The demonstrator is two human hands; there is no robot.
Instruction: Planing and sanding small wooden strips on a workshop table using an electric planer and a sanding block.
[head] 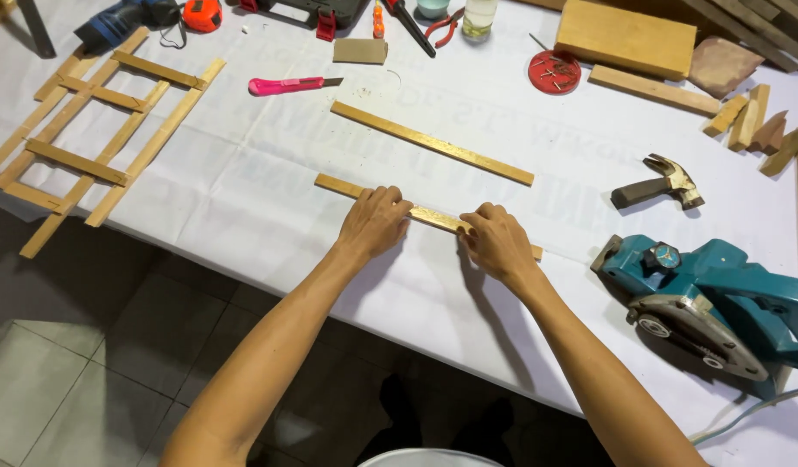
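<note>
White cloth covers the tabletop (243, 182), with grey floor tiles showing below its near edge; close to that edge, about midway along it, lies a thin wooden strip (434, 215), flat on the cloth, its long axis slanting from the far left down to the near right. Both hands press on it from above: the left hand (373, 223) rests palm down near the strip's left end, its fingers (390, 201) bent over the wood and pinning it rather than gripping around it; the right hand (497, 240) does the same toward the right end, fingers curled, knuckles raised; both forearms reach in straight from the near edge. A second wooden strip (431, 143) lies farther in, roughly parallel, apart from the first; a pink utility knife (291, 85) sits beyond it. A slatted wooden frame (92, 143) overhangs the left edge; a hammer (660, 182) and a teal power planer (719, 298) lie toward the right edge.
</note>
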